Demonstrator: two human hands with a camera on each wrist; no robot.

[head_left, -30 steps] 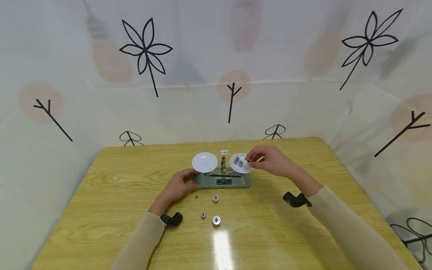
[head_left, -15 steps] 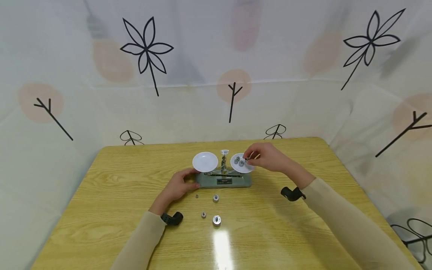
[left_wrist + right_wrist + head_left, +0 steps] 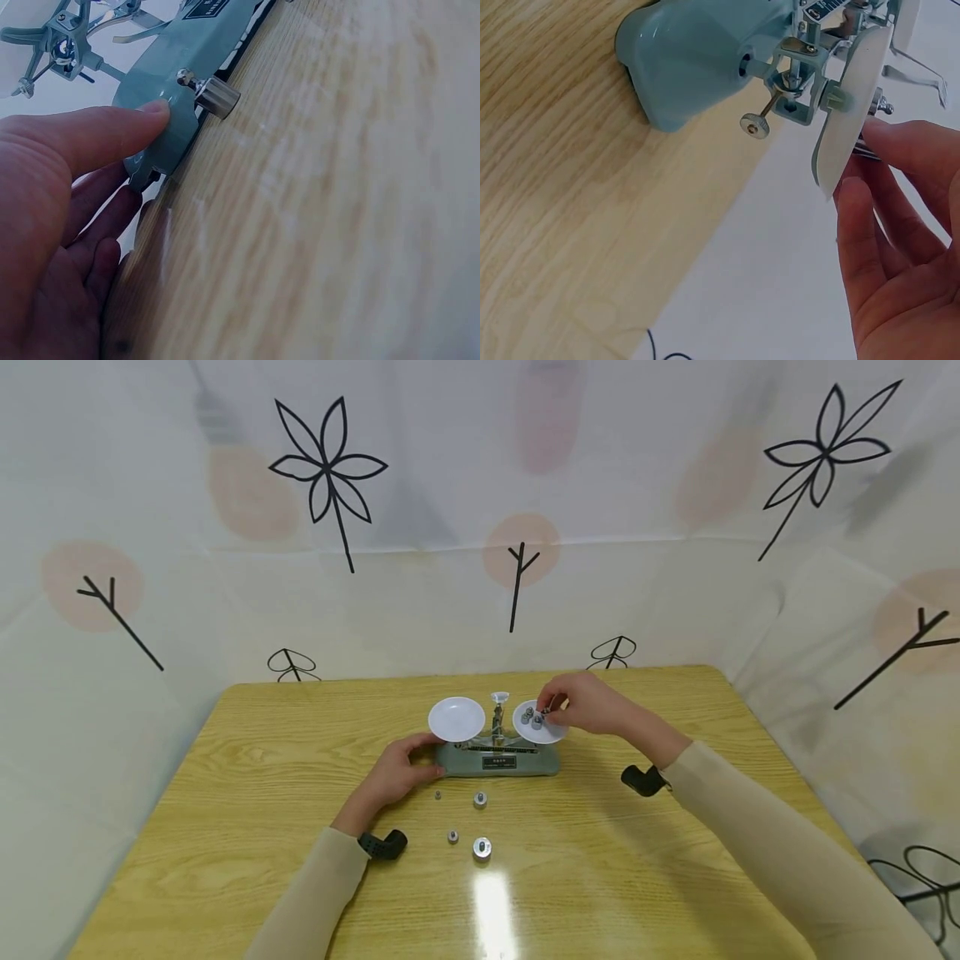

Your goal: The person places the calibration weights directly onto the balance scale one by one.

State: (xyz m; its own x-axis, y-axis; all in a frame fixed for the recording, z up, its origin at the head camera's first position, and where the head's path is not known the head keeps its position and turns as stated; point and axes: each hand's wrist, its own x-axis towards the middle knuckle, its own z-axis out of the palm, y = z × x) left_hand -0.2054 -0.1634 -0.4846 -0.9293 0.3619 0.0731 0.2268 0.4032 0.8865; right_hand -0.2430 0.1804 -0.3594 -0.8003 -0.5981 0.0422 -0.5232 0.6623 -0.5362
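Note:
A grey-green balance scale (image 3: 461,764) stands on the table, with a white left pan (image 3: 457,720) and a white right pan (image 3: 551,737). My left hand (image 3: 397,773) holds the base's left end; in the left wrist view its thumb (image 3: 112,135) lies on the front, the other fingers behind. Over the right pan, my right hand (image 3: 588,702) pinches a small metal weight (image 3: 547,712) between thumb and fingertips. Beside it, several grey weights (image 3: 536,723) stand on that pan. The left pan carries nothing. In the right wrist view the pan's edge partly hides the pinched weight (image 3: 866,150).
Several loose metal weights, among them a large one (image 3: 482,850) and a smaller one (image 3: 453,837), stand in front of the scale on the wooden table (image 3: 262,777). A patterned white cloth (image 3: 420,610) hangs behind the table.
My right hand has moved slightly left and farther in over the right pan with the weight, closer to the other weights. My left hand stays at the base.

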